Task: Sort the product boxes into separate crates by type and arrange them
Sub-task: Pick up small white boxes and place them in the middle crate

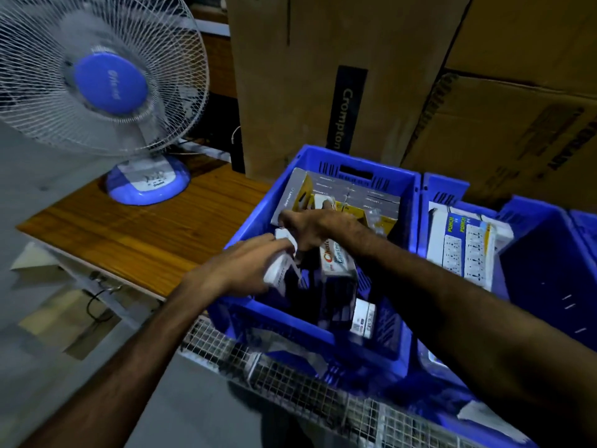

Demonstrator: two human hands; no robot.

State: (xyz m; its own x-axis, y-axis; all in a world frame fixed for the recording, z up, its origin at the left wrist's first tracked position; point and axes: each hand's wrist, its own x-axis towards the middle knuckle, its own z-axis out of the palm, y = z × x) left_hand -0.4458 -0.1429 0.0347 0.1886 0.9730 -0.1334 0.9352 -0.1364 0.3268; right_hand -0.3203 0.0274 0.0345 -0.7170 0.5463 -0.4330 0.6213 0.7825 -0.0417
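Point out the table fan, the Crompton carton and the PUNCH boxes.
Table fan (111,84): head view, blue hub of the grille.
Crompton carton (347,119): head view, black label strip.
PUNCH boxes (462,250): head view, printed white front.

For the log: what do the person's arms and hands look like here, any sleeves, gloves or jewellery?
Both forearms are bare as far as the frame shows, with no sleeves in view. The left hand and right hand wear no gloves; no rings, watch or wristband are visible, though motion blur softens the fingers.
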